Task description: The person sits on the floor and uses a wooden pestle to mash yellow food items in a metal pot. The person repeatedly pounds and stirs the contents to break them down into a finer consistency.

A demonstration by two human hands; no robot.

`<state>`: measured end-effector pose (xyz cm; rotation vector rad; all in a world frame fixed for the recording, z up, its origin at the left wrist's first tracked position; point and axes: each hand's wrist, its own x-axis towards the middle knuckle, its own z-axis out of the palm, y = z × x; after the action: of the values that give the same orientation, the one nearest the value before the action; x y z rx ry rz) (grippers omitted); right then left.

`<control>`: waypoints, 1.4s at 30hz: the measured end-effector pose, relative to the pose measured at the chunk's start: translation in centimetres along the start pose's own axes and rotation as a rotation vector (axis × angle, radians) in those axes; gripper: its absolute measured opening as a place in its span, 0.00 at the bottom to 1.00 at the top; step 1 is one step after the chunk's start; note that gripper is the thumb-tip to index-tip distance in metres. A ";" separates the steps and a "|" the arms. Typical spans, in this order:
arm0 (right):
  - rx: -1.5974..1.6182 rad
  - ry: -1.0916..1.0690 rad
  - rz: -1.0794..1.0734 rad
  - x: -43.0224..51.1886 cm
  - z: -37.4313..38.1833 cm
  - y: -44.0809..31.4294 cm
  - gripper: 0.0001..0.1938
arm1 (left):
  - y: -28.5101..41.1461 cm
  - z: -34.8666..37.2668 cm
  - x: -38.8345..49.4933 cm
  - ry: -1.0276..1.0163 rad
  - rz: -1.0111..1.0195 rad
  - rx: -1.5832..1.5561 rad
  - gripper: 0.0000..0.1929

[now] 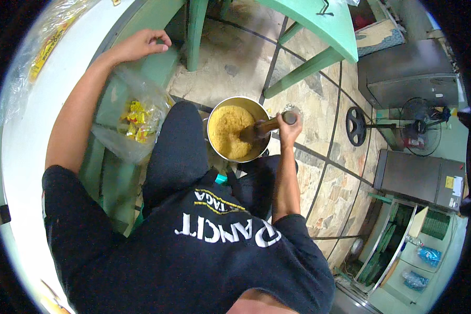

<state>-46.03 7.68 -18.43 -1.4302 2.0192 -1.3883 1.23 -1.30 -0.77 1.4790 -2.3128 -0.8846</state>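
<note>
My right hand (290, 127) is closed around the upper part of a thick wooden pestle (269, 125). The pestle slants down into a deep metal pot (261, 105), its dark lower end set in yellow crumbly powder (229, 127). The pot stands between my knees, and its base is out of sight. Away from the pot, my left hand (151, 43) hangs over the green bench (157, 66) with loosely bent fingers and nothing visible in them. Below that forearm, a clear plastic bag (129, 147) holds several small yellow wrappers (135, 117).
A white tabletop (27, 157) runs along my left, bearing a plastic-wrapped yellow pack (49, 49). Ahead stands a green table (318, 19) on the stone-tiled floor (310, 153). To the right are an electric fan (418, 126), a grey refrigerator (412, 176) and a shelf rack (388, 243).
</note>
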 end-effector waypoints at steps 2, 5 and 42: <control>0.096 0.070 -0.200 2.5 -2.3 -3.8 0.17 | 0.0 0.0 0.1 0.023 0.005 -0.010 0.12; 0.333 0.148 -0.416 4.3 -7.7 -10.9 0.15 | 0.1 0.1 0.2 0.021 -0.005 -0.022 0.11; 0.336 -0.001 -0.280 4.1 -1.3 -10.7 0.14 | 0.1 0.1 0.0 0.066 0.056 0.001 0.11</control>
<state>-42.84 4.50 -7.80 -1.5936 1.5301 -1.7397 1.11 -1.21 -0.79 1.4143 -2.2960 -0.8073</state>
